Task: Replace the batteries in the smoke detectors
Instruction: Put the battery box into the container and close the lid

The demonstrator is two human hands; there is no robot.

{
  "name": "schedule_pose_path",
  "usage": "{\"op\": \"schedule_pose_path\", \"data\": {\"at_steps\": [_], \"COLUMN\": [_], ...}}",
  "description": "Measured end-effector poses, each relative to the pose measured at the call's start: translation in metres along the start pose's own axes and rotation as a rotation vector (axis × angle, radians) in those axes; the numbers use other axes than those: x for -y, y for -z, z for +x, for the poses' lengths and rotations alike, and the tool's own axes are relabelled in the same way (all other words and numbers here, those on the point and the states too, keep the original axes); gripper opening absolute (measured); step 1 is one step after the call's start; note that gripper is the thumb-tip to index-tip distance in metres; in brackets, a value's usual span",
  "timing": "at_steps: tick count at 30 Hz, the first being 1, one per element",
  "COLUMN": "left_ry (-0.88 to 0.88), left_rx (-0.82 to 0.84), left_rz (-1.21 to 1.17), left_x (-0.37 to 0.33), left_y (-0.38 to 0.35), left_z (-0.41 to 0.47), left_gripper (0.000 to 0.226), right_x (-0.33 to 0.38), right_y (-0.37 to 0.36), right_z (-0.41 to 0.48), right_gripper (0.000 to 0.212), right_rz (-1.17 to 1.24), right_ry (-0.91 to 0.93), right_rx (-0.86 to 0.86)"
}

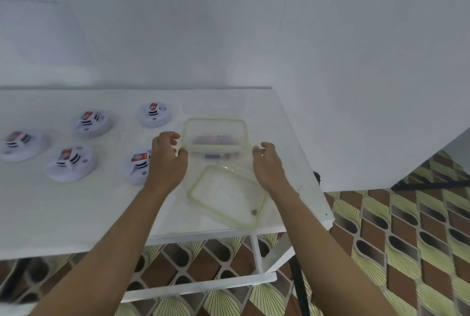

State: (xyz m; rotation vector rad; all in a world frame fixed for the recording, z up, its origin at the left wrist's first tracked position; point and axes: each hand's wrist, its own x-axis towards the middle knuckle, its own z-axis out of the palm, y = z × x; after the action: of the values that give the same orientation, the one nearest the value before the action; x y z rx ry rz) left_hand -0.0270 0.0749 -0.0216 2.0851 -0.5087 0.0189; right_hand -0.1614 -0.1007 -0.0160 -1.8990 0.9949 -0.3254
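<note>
Both forearms reach forward over the white surface [229, 102]. The left hand [166, 160] and right hand [269, 165] flank a clear rectangular plastic container [215, 135] with a green-rimmed edge, fingers loosely curled and spread, holding nothing. Its flat transparent lid [226, 194] lies just nearer. Five round white smoke detectors [72, 163], each with a red-labelled battery, sit left, one partly behind the left hand.

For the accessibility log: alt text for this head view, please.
Both bare hands, left hand and right hand, reach open toward a clear container on a white table. Its lid lies nearer; five smoke detectors sit left.
</note>
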Motion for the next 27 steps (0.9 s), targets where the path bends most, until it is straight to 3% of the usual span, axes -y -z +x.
{"op": "schedule_pose_path", "data": {"at_steps": [4, 8, 13, 16, 19, 22, 27], "left_ry": [-0.028, 0.019, 0.079, 0.075, 0.039, -0.027, -0.085], "left_rx": [0.158, 0.354, 0.39, 0.377, 0.322, 0.252, 0.098], "left_rz": [0.168, 0.306, 0.33, 0.347, 0.32, 0.249, 0.021], "left_x": [0.01, 0.013, 0.009, -0.003, -0.02, -0.039, -0.069], "left_y": [0.001, -0.005, -0.004, -0.001, 0.008, 0.018, 0.026], "left_z": [-0.025, -0.039, -0.039, -0.041, -0.042, -0.041, -0.032], "left_gripper": [0.017, 0.049, 0.051, 0.047, 0.029, 0.014, 0.009], "right_x": [-0.022, -0.032, -0.04, -0.039, -0.038, -0.03, -0.005], "right_y": [0.016, 0.024, 0.028, 0.032, 0.039, 0.045, 0.051], "right_z": [-0.013, -0.031, -0.04, -0.041, -0.044, -0.047, -0.045], "right_gripper": [0.036, 0.044, 0.033, 0.031, 0.029, 0.029, 0.023], "right_rz": [-0.291, -0.502, -0.46, -0.411, -0.35, -0.295, -0.168], "right_ry": [-0.008, 0.017, 0.08, 0.087, 0.133, 0.211, 0.377], "right_rx": [0.091, 0.173, 0.129, 0.098, 0.011, -0.116, -0.325]}}
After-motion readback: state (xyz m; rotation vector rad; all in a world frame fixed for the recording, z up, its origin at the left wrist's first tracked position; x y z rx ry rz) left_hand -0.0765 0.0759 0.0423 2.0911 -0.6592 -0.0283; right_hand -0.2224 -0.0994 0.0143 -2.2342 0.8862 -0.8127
